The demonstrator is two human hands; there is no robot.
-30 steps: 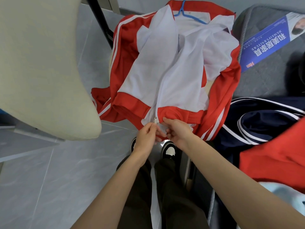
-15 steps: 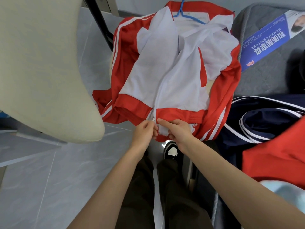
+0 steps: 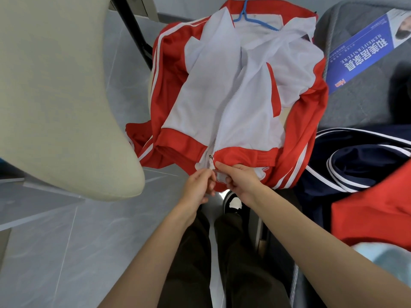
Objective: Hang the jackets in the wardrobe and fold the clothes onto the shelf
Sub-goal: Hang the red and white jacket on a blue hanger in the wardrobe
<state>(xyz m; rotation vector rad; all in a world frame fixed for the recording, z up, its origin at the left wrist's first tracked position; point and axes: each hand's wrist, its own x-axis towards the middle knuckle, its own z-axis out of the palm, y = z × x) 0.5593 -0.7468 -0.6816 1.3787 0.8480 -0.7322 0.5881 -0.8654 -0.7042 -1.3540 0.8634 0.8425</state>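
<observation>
Both hands have kept to the jacket hem over the last second; only the right forefinger has stretched out toward the zip slider.

Left hand [image 3: 198, 185]: fingers curled, tips pinching the bottom end of the zip tape.

Right hand [image 3: 241, 181]: fingers curled on the white hem edge just beside it, forefinger tip touching the tape just under the zip slider [image 3: 210, 157].

The slider sits at the very foot of the zip, so the two sides are judged joined but not yet run up.

Red-and-white jacket [image 3: 233, 96]: spread out in front of the person, blue hanger [image 3: 251, 17] already in the collar.

Left to do for this jacket: close the zip and carry it to the wardrobe, which is not in view.

A navy garment [image 3: 360, 165] and a red garment [image 3: 375, 216] lie at right by the grey bed [image 3: 367, 90], neither hung nor folded.
</observation>
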